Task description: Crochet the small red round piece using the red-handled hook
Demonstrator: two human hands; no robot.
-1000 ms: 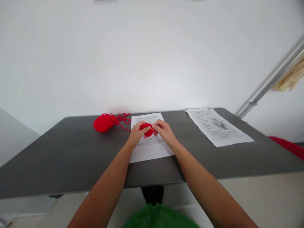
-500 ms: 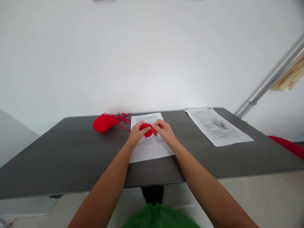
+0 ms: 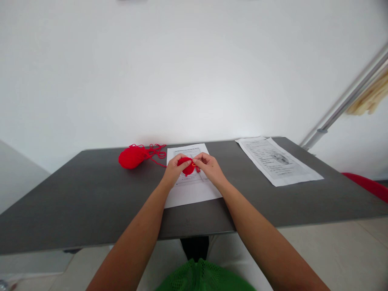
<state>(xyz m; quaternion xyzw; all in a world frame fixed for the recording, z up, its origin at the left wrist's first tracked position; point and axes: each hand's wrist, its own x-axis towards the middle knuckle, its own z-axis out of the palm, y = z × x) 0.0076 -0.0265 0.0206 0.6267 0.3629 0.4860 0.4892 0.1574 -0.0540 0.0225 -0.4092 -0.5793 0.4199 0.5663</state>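
Above a printed sheet, both of my hands meet at a small red crochet piece point(image 3: 188, 168). My left hand point(image 3: 173, 169) is closed on its left side, thumb lying across the top. My right hand point(image 3: 209, 165) pinches at the piece's right edge, fingertips close to the left thumb. A thin, slim tool that looks like a crochet hook point(image 3: 191, 156) shows between the hands, partly hidden by the fingers. A small orange loop point(image 3: 194, 164) sits by the right fingertips, with a bit of red just below. Red yarn runs left from the piece to a yarn ball point(image 3: 132, 157).
The printed sheet point(image 3: 194, 195) lies under my hands on the dark grey table point(image 3: 100, 202). More printed papers point(image 3: 280, 163) lie at the right. A white wall rises behind the table; a metal pole point(image 3: 342, 109) and a red object point(image 3: 365, 186) are at far right.
My left thumb has shifted very slightly on the red crochet piece. Otherwise the hands, yarn ball and papers stay practically where they were.
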